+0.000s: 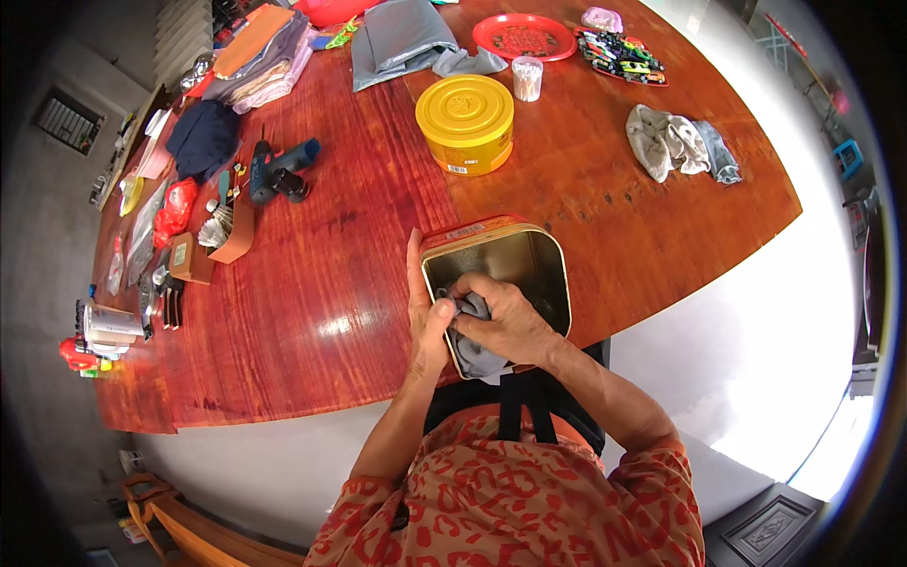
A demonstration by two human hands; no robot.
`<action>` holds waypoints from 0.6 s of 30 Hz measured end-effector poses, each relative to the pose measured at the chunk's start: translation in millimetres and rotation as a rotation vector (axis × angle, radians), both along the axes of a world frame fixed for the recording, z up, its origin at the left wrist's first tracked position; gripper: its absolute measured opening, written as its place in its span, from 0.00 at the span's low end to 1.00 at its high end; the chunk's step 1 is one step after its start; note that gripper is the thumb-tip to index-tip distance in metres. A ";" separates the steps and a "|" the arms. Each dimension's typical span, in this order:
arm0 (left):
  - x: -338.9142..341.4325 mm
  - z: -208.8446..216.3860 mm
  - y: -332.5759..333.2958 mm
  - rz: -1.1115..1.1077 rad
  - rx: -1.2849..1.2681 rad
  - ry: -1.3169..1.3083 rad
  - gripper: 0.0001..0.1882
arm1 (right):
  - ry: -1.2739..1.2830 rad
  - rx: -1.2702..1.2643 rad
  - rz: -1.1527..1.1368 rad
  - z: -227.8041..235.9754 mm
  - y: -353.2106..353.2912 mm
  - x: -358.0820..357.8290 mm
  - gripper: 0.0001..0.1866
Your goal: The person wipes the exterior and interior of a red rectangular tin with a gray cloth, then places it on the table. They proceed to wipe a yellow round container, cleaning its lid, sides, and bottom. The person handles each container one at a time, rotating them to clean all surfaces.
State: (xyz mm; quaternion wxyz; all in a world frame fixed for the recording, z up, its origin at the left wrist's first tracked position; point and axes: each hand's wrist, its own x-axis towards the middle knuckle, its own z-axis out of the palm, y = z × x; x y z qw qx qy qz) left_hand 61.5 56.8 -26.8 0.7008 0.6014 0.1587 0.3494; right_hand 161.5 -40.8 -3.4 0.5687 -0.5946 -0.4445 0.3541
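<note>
A square metal tin (541,263) with rounded corners, red outside and gold-toned inside, is tipped at the table's near edge, its open mouth toward me. My left hand (427,331) grips its left wall, fingers along the outside and thumb over the rim. Inside the mouth, my right hand (507,319) is closed on a grey cloth (482,359), which is bunched against the tin's left inner side. My right fingertips are partly hidden in the folds. Beyond the tin stands a round yellow tub (465,123) with its lid on.
On the wooden table (321,255), a cordless drill (274,170) and an orange box of brushes (233,231) lie to the left. Crumpled cloths (666,142) are at the right. Farther back are a red tray (525,38), a cup of cotton swabs (527,80) and folded grey fabric (402,42).
</note>
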 end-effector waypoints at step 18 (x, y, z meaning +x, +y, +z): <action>25.9 27.8 11.9 0.098 0.031 0.305 0.39 | -1.758 -0.318 -0.172 11.9 -14.1 42.7 0.13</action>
